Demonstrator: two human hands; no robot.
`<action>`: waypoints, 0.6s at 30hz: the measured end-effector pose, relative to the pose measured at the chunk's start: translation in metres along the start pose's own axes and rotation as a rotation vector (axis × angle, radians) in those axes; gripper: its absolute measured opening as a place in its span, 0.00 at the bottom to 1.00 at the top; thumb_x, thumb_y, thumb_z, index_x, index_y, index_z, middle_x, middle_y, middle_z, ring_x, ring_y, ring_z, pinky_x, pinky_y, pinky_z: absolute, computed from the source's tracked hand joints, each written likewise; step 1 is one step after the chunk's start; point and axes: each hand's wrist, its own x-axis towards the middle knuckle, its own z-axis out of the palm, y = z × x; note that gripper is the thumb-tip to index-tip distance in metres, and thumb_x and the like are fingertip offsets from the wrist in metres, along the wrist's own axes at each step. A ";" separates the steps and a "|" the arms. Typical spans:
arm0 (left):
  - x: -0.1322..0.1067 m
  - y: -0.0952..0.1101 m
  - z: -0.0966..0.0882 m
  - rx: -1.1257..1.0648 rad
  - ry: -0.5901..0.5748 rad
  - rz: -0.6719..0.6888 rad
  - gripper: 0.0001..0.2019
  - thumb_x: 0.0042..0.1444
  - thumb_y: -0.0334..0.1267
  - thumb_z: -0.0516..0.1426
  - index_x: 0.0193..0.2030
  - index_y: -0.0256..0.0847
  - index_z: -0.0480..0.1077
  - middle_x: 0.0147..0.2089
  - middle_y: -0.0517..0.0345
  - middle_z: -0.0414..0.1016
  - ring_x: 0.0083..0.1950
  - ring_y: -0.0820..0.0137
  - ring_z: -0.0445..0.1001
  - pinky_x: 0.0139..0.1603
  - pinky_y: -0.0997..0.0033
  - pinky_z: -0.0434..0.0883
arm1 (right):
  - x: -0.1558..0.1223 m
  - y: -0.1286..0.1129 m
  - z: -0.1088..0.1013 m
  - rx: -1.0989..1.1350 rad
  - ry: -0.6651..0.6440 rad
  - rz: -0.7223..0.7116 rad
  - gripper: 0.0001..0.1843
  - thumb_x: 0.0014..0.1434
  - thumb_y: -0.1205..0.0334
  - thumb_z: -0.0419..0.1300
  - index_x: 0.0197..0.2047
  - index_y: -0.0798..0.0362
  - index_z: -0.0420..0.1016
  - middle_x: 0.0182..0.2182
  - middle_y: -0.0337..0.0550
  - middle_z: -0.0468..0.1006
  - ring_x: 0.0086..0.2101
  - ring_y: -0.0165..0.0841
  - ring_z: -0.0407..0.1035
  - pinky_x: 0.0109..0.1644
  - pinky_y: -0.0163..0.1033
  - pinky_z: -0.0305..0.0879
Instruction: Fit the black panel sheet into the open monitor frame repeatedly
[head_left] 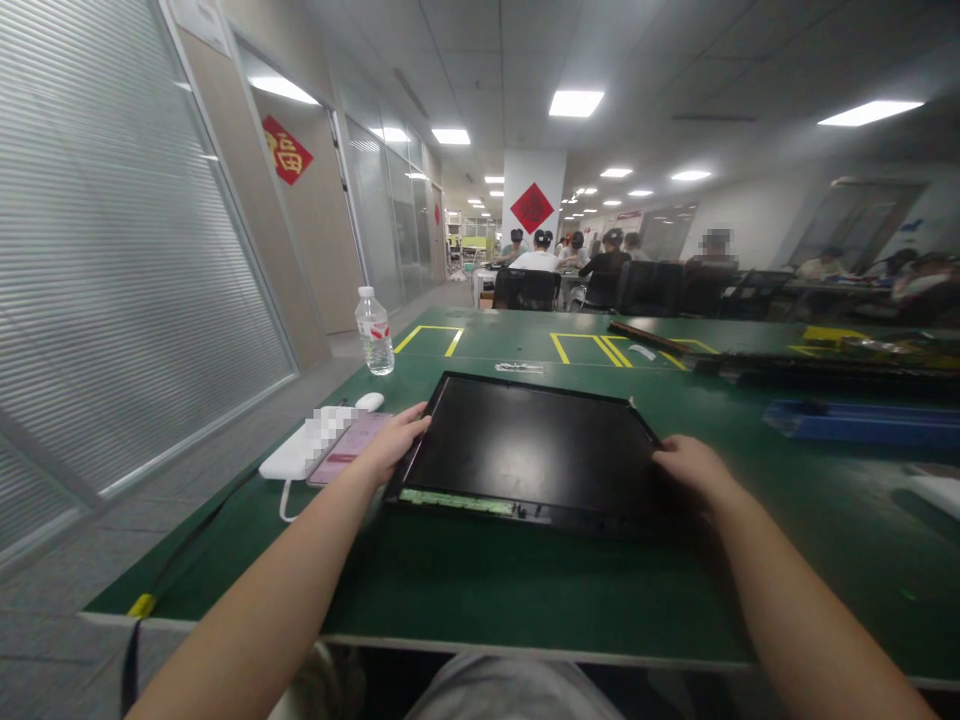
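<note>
Between my hands is a flat black display panel [536, 445], its dark screen facing up and a green strip showing along its near left edge. My left hand [396, 440] grips the panel's left side, thumb near the rim. On the opposite side, my right hand [694, 468] is closed on the right edge, its fingers partly hidden beneath. The panel is over the green table [525, 590]; I cannot tell whether it rests fully on the surface.
Left of the panel are a clear water bottle [375, 335], a white power bank [296, 455], a pink-screened phone [349, 450] and a white mouse-like object [369, 402]. At right lie a blue strip [862, 424] and long dark bars [840, 368]. Several people sit beyond.
</note>
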 end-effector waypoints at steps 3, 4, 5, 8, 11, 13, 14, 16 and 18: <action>-0.003 0.003 0.003 0.000 0.042 -0.049 0.30 0.58 0.29 0.59 0.68 0.44 0.63 0.31 0.57 0.82 0.24 0.68 0.78 0.28 0.70 0.77 | 0.000 0.000 0.001 0.009 0.005 -0.001 0.16 0.51 0.58 0.61 0.42 0.53 0.81 0.38 0.53 0.82 0.39 0.43 0.77 0.39 0.39 0.68; -0.003 0.003 0.004 -0.001 0.054 -0.058 0.31 0.58 0.28 0.59 0.68 0.45 0.62 0.30 0.57 0.82 0.24 0.68 0.78 0.27 0.71 0.76 | 0.000 0.000 0.001 0.009 0.007 -0.003 0.16 0.51 0.58 0.61 0.42 0.53 0.81 0.38 0.52 0.82 0.39 0.43 0.77 0.38 0.39 0.68; -0.002 0.003 0.004 -0.006 0.064 -0.068 0.31 0.58 0.28 0.60 0.68 0.45 0.62 0.30 0.57 0.81 0.23 0.68 0.78 0.27 0.71 0.76 | 0.000 -0.001 0.001 0.006 0.009 -0.004 0.15 0.51 0.58 0.61 0.42 0.53 0.81 0.39 0.52 0.82 0.39 0.43 0.76 0.38 0.39 0.68; 0.002 0.001 0.003 -0.035 0.066 -0.084 0.32 0.57 0.29 0.61 0.68 0.45 0.62 0.30 0.58 0.81 0.22 0.69 0.77 0.26 0.71 0.76 | -0.001 -0.002 0.001 -0.003 0.000 0.000 0.16 0.53 0.58 0.59 0.43 0.55 0.80 0.41 0.54 0.81 0.41 0.43 0.76 0.38 0.39 0.68; 0.008 -0.003 -0.002 -0.054 0.053 -0.084 0.36 0.54 0.33 0.65 0.69 0.44 0.60 0.32 0.55 0.82 0.24 0.67 0.78 0.28 0.69 0.77 | -0.002 -0.004 0.001 -0.001 0.000 -0.002 0.16 0.54 0.59 0.58 0.44 0.55 0.79 0.42 0.54 0.81 0.42 0.44 0.76 0.39 0.39 0.69; 0.011 -0.005 -0.004 -0.055 0.030 -0.061 0.45 0.50 0.35 0.68 0.72 0.46 0.53 0.35 0.54 0.82 0.26 0.65 0.80 0.30 0.66 0.78 | -0.002 -0.004 0.001 0.000 0.004 -0.001 0.16 0.54 0.59 0.59 0.44 0.54 0.79 0.42 0.53 0.81 0.42 0.44 0.76 0.39 0.39 0.69; 0.011 -0.006 -0.005 -0.054 0.014 -0.047 0.49 0.48 0.35 0.70 0.74 0.48 0.49 0.36 0.53 0.82 0.27 0.64 0.80 0.31 0.65 0.79 | -0.001 -0.004 0.001 -0.001 0.005 0.001 0.16 0.54 0.58 0.59 0.44 0.54 0.80 0.42 0.52 0.81 0.42 0.44 0.76 0.39 0.39 0.69; 0.011 -0.007 -0.006 -0.060 -0.031 -0.029 0.54 0.46 0.35 0.71 0.75 0.52 0.45 0.38 0.54 0.82 0.28 0.63 0.81 0.32 0.64 0.79 | 0.000 -0.003 0.003 -0.007 0.009 0.002 0.16 0.55 0.58 0.58 0.44 0.54 0.80 0.41 0.52 0.82 0.43 0.44 0.76 0.41 0.40 0.69; 0.008 -0.006 -0.006 -0.081 -0.084 -0.036 0.52 0.46 0.33 0.71 0.74 0.53 0.49 0.40 0.54 0.83 0.30 0.63 0.82 0.34 0.64 0.79 | 0.001 -0.002 0.004 -0.017 0.018 -0.003 0.16 0.55 0.59 0.57 0.44 0.54 0.79 0.41 0.52 0.82 0.44 0.44 0.76 0.43 0.41 0.68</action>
